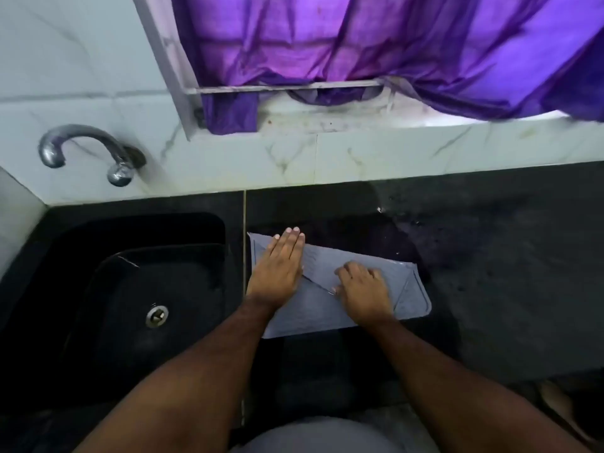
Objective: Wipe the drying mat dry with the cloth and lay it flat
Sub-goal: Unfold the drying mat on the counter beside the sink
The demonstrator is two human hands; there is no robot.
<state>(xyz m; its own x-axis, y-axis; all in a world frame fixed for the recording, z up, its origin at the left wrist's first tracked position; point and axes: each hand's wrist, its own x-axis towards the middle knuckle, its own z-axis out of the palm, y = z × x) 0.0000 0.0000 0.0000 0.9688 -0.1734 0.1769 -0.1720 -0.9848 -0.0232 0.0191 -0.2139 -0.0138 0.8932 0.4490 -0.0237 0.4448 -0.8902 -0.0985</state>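
A grey ribbed drying mat (313, 313) lies on the black counter just right of the sink, with its upper part folded over in slanted flaps. My left hand (277, 269) presses flat on the mat's left side, fingers straight and reaching past its far edge. On the mat's right half, my right hand (364, 294) has its fingers curled and its thumb at the edge of a folded flap. A dark patch (403, 245) sits behind the mat; I cannot tell whether it is a cloth or wet counter.
A black sink (137, 289) with a metal drain lies to the left, and a chrome tap (85, 148) juts from the marble wall above it. A purple curtain (376, 44) hangs over the window ledge. The black counter (506, 256) runs on to the right.
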